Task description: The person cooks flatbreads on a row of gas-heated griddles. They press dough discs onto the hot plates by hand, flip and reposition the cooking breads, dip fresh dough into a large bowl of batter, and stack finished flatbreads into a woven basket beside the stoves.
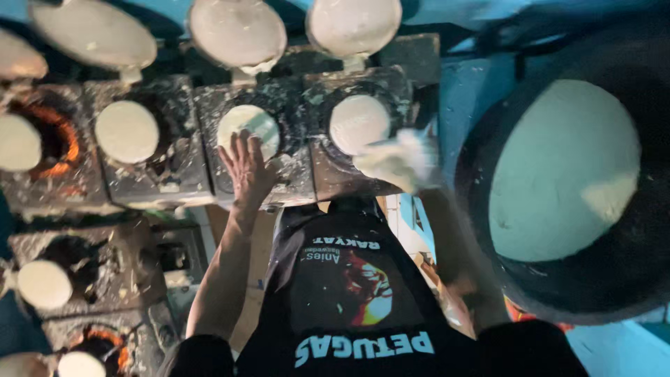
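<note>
The left hand (248, 167) is spreading its fingers flat, gripping nothing, fingertips touching the pale batter disc (248, 129) in the middle stove (255, 150). The right hand (401, 162) is showing only as a batter-coated blur, so I cannot tell its grip; it is hovering just below the next disc (359, 123). A big black tub (565, 174) of batter is sitting to the right. Beyond the stoves, raised round lids (237, 31) are leaning open.

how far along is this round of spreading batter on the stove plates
Done, by the look of it: the white discs on the far-left stove, the next one and the right one look evenly covered. In hand: the left hand presses the middle disc, while the blurred right hand carries batter. Left: the big pan holds plenty of batter.
</note>
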